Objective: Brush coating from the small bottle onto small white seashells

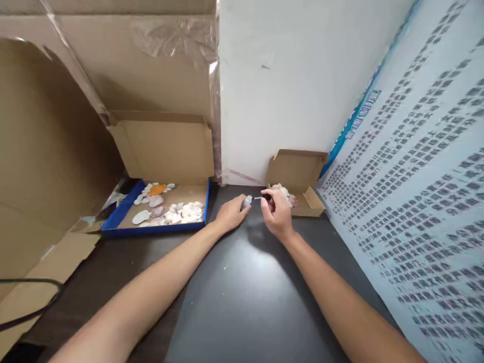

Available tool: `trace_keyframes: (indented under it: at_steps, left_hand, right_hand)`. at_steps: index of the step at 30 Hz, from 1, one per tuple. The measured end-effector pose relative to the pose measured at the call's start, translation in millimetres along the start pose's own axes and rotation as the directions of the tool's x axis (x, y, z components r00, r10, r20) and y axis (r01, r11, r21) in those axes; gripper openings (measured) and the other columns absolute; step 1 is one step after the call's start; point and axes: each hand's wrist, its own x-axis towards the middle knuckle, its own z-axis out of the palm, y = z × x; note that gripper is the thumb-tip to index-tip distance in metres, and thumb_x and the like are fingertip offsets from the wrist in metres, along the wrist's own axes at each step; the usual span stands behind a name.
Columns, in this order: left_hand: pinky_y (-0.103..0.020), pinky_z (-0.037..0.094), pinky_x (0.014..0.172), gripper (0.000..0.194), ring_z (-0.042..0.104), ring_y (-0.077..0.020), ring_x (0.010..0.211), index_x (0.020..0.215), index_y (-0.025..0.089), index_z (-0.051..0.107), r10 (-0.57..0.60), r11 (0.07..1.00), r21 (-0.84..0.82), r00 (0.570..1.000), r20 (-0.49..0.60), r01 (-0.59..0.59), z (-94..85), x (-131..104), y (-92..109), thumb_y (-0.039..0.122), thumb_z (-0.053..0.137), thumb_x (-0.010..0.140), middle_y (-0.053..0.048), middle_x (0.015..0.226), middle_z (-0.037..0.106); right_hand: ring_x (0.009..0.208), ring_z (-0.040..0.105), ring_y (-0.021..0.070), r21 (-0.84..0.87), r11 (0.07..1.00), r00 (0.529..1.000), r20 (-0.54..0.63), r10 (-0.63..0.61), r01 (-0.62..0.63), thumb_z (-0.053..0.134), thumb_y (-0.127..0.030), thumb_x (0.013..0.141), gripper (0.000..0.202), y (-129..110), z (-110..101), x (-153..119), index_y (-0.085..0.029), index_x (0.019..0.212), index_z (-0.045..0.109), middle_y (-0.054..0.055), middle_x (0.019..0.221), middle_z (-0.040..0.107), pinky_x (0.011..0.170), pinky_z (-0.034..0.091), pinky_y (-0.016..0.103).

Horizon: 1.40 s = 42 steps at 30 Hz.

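On the dark table my left hand point(231, 214) is closed around a small greyish bottle point(246, 202), its neck pointing right. My right hand point(278, 214) pinches a black cap point(266, 196) with a thin pale applicator stem point(257, 198) reaching left toward the bottle's mouth. The stem looks out of the bottle, though the tip is too small to make out clearly. Just behind my right hand, an open cardboard box point(315, 206) holds white and pinkish shells point(282, 189), partly hidden by the fingers.
To the left, a blue-edged cardboard box point(151, 230) stands with its lid up, holding many white shells point(185, 213) and an orange one point(157, 189). A white wall point(280, 101) rises behind. A printed board point(408, 166) borders the right; cardboard point(49, 141) borders the left.
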Motion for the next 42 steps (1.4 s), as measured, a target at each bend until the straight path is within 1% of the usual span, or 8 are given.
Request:
trace_keyframes:
  at_steps: [8,12,20,25,28,31,38,42]
  left_hand:
    - [-0.031,0.047,0.076,0.024,0.065,-0.0214,0.09,0.112,0.026,0.055,0.046,0.999,0.003,0.999,0.0,-0.046,-1.6,-3,0,0.04,0.047,0.095,-0.003,0.106,0.068]
    - [-0.031,0.047,0.078,0.025,0.064,-0.0216,0.096,0.114,0.027,0.055,0.068,0.997,0.021,0.998,-0.007,-0.068,-3.7,-4,-1,0.041,0.047,0.095,-0.003,0.109,0.067]
    - [-0.03,0.045,0.071,0.023,0.064,-0.0219,0.089,0.107,0.025,0.054,0.099,0.992,0.078,0.995,0.006,-0.099,-7.2,-5,1,0.043,0.048,0.095,-0.004,0.101,0.065]
    - [-0.03,0.044,0.068,0.024,0.063,-0.0215,0.086,0.102,0.024,0.054,0.124,0.987,0.101,0.992,0.014,-0.125,-9.2,-5,3,0.046,0.047,0.095,-0.003,0.097,0.064]
    - [-0.03,0.043,0.068,0.027,0.063,-0.0214,0.086,0.102,0.024,0.053,0.131,0.984,0.12,0.991,0.006,-0.13,-9.3,-5,4,0.048,0.044,0.096,-0.003,0.098,0.064]
    - [-0.03,0.043,0.067,0.027,0.064,-0.021,0.086,0.103,0.024,0.053,0.134,0.982,0.137,0.991,0.001,-0.133,-9.4,-5,5,0.048,0.044,0.096,-0.003,0.099,0.064]
    - [-0.029,0.043,0.068,0.025,0.065,-0.0203,0.086,0.105,0.025,0.053,0.134,0.982,0.131,0.991,0.01,-0.134,-10.0,-7,6,0.046,0.044,0.097,-0.003,0.1,0.064]
    - [-0.03,0.044,0.069,0.027,0.064,-0.0208,0.088,0.105,0.025,0.053,0.127,0.985,0.118,0.992,0.018,-0.128,-9.9,-7,7,0.049,0.044,0.096,-0.003,0.102,0.064]
  right_hand:
    - [0.062,0.046,0.0158,-0.034,0.999,1.0,0.018,0.009,-0.009,0.05,-0.025,0.091,0.019,-8,-5,2,-0.02,0.105,0.062,0.001,0.079,0.053,0.065,0.043,0.031]
    - [0.064,0.047,0.016,-0.042,0.999,0.997,0.065,0.029,-0.026,0.052,-0.024,0.089,0.019,-6,-2,4,-0.02,0.104,0.063,0.002,0.081,0.056,0.066,0.042,0.031]
    - [0.064,0.047,0.0164,-0.042,0.998,0.992,0.117,0.057,-0.052,0.052,-0.025,0.089,0.018,-8,-5,8,-0.02,0.102,0.064,0.001,0.078,0.055,0.066,0.041,0.031]
    - [0.064,0.047,0.017,-0.039,0.997,0.992,0.108,0.068,-0.064,0.051,-0.026,0.089,0.018,-7,-7,12,-0.019,0.099,0.064,0.001,0.074,0.053,0.067,0.041,0.031]
    - [0.064,0.048,0.0171,-0.035,0.996,0.991,0.108,0.084,-0.081,0.051,-0.026,0.089,0.019,-7,-7,14,-0.019,0.098,0.065,0.001,0.075,0.054,0.066,0.041,0.031]
    - [0.064,0.049,0.0177,-0.054,0.993,0.982,0.149,0.116,-0.109,0.053,-0.027,0.087,0.019,-8,-7,14,-0.019,0.097,0.067,0.002,0.076,0.056,0.065,0.041,0.031]
    - [0.064,0.051,0.0183,-0.059,0.989,0.969,0.202,0.143,-0.134,0.055,-0.025,0.083,0.018,-12,-4,14,-0.02,0.095,0.068,0.004,0.078,0.061,0.065,0.042,0.032]
    - [0.063,0.05,0.0183,-0.053,0.984,0.961,0.211,0.18,-0.173,0.053,-0.026,0.084,0.018,-12,-4,15,-0.02,0.093,0.067,0.004,0.076,0.061,0.064,0.042,0.032]
